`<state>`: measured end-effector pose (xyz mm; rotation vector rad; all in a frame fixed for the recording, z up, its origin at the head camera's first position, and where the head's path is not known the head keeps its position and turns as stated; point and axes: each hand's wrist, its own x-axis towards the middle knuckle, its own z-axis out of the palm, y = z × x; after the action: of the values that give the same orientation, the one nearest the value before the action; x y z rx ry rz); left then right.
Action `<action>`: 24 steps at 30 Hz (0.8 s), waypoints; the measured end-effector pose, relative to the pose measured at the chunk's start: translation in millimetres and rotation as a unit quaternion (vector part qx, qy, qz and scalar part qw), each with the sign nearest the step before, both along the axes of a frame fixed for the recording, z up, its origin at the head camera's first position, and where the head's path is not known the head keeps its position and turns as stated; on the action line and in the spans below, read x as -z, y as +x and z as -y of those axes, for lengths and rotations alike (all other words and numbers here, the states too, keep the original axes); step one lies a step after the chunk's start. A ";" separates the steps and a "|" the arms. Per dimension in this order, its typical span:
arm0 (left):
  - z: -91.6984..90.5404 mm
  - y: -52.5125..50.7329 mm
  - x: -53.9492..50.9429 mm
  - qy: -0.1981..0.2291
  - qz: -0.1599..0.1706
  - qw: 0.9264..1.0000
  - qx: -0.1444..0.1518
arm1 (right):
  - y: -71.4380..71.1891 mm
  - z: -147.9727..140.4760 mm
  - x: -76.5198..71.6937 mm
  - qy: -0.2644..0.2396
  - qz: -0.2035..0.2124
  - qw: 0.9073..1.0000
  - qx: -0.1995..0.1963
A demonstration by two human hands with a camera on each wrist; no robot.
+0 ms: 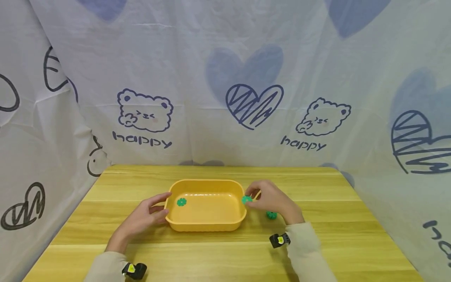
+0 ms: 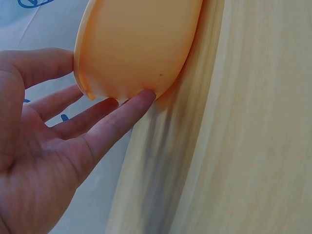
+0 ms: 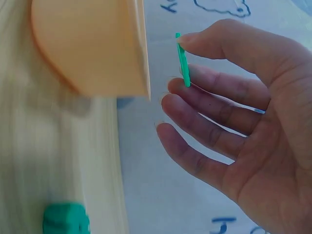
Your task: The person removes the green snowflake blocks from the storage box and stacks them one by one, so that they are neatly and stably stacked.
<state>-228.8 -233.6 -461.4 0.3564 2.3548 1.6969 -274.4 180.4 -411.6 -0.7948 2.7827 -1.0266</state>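
Observation:
A yellow rectangular plastic bin (image 1: 206, 226) with rounded corners stands on the table. My left hand (image 1: 142, 219) lies against its left end; in the left wrist view the fairly straight fingers (image 2: 117, 119) touch the bin's outer wall and rim. One green flower-shaped disc (image 1: 181, 202) lies inside the bin, towards its left. My right hand (image 1: 269, 197) pinches another green disc (image 3: 183, 61) between thumb and fingertips at the bin's right end. In the right wrist view this thin disc is seen edge-on, apart from the bin wall, with the other fingers loosely spread.
A small pile of green discs (image 1: 271, 215) sits on the wooden table (image 1: 211, 260) below my right hand, partly hidden by it. White cloth (image 1: 201, 133) with hearts and bear drawings hangs behind and beside the table. Each wrist wears a small black camera (image 1: 135, 270).

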 end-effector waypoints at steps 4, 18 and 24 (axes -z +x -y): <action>-0.6 0.2 -0.3 0.003 0.003 1.000 0.001 | 1.1 -20.6 4.5 0.003 -0.004 1.000 0.010; -0.6 -0.2 0.1 0.000 0.000 1.000 -0.003 | -0.9 -71.9 35.2 -0.006 0.014 1.000 0.022; -0.5 0.1 -0.3 0.000 0.001 1.000 -0.001 | -3.0 -80.0 44.6 -0.003 0.023 0.999 0.032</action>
<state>-228.8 -233.1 -461.1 0.3512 2.3549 1.6978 -277.4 260.4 -456.2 -0.6778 2.7847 -1.0491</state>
